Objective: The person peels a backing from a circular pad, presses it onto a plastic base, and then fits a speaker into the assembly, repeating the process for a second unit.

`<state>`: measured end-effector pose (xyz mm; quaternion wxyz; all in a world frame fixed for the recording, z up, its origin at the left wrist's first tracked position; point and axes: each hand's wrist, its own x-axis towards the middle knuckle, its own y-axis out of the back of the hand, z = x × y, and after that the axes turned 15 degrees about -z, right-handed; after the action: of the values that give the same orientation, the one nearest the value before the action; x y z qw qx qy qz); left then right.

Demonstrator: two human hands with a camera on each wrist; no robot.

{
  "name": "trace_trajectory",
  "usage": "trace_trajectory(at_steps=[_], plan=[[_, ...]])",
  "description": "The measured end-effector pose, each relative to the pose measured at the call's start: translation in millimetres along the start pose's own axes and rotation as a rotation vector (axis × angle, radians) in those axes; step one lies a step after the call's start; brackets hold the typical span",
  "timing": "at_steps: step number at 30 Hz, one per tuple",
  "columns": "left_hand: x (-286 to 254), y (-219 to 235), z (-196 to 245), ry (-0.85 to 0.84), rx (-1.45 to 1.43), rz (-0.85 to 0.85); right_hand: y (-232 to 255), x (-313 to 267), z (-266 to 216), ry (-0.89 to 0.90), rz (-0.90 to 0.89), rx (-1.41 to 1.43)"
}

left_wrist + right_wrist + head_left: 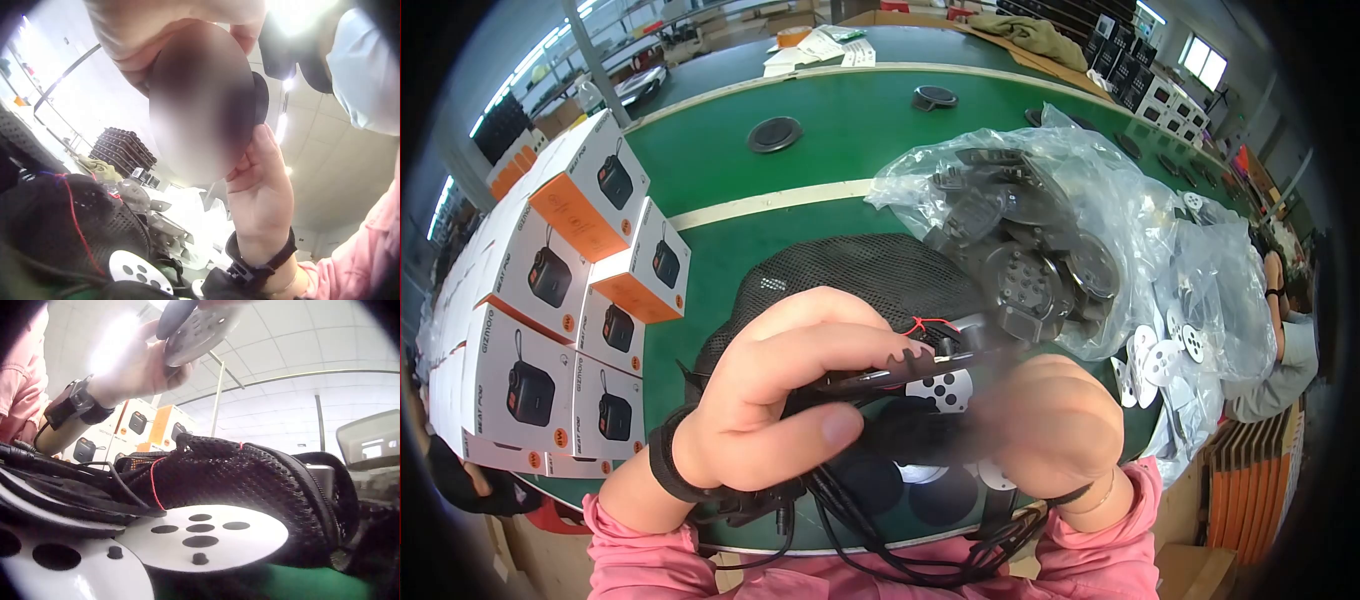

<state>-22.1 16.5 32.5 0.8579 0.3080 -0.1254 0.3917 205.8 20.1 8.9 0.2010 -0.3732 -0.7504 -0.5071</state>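
Between its thumb and curled fingers, the left hand (775, 385) grips a round plate, seen nearly edge-on in the head view. The right wrist view shows holes in this plate (203, 337); the left wrist view shows its blurred, smooth face (194, 112). Close beside it, the right hand (1055, 425) pinches a dark round pad (261, 100), blurred by motion in the head view. Whether pad and plate touch, I cannot tell. Below the hands lie white discs with black holes (206, 537), dark round pads (940, 497) and black cables (850, 520).
A black mesh bag (830, 270) lies beyond the hands. Boxes (525, 385) are stacked at left. At right, a clear plastic bag (1135, 240) holds dark round parts (1020, 280), with white discs (1162, 362) beside it. Black round units (775, 134) sit farther back on the green table (730, 165).
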Motion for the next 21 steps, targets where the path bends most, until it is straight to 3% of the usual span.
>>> trace_trajectory(at_steps=[3, 5, 11, 21], plan=[[0.8, -1.0, 2.9, 0.051, -0.009, -0.011, -0.6, 0.1, -2.1, -0.036, -0.001, 0.001], [-0.3, -3.0, -4.0, -0.035, 0.027, -0.002, 0.0, 0.5, -2.8, -0.054, -0.006, -0.011], [1.6, -3.0, -5.4, -0.069, 0.08, -0.007, 0.1, -0.8, -3.1, -0.043, -0.002, -0.07], [0.2, -7.0, -3.4, -0.012, 0.046, 0.033, 2.5, -0.7, -4.4, -0.039, -0.06, -0.081]])
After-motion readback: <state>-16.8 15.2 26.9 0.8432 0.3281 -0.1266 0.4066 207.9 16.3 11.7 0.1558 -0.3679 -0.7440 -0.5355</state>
